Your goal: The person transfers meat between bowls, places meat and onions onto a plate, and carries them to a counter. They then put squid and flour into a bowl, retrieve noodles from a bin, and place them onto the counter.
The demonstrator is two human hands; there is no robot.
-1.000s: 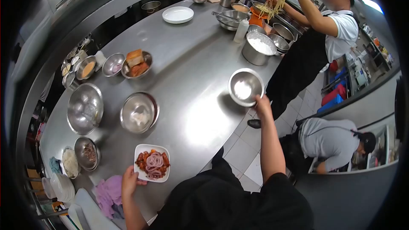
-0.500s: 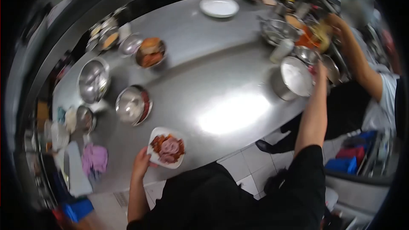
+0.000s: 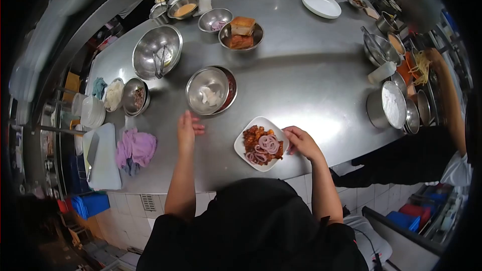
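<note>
A square white dish (image 3: 244, 156) stands near the table's front edge, holding dark red sauced food (image 3: 252, 137) topped with purple onion rings (image 3: 269, 144). My right hand (image 3: 303, 143) has its fingers at the dish's right rim, gripping it. To the left, my left hand (image 3: 187, 129) hovers with fingers apart and nothing in them. Just beyond it sits a steel bowl (image 3: 196, 83) with white pieces inside, overlapping a second bowl of dark red contents (image 3: 232, 90).
Left of my hands lie a purple cloth (image 3: 136, 148) and a white cutting board (image 3: 107, 163) with a knife. A large steel bowl (image 3: 145, 52) and a bowl of orange-brown food (image 3: 242, 42) stand farther back. At right, a co-worker's arm (image 3: 450, 90) reaches over noodles beside a pot (image 3: 376, 108).
My right hand has come back from the pots at the right to the dish's right rim. My left hand has let go of the dish and moved toward the bowls. The view has turned left.
</note>
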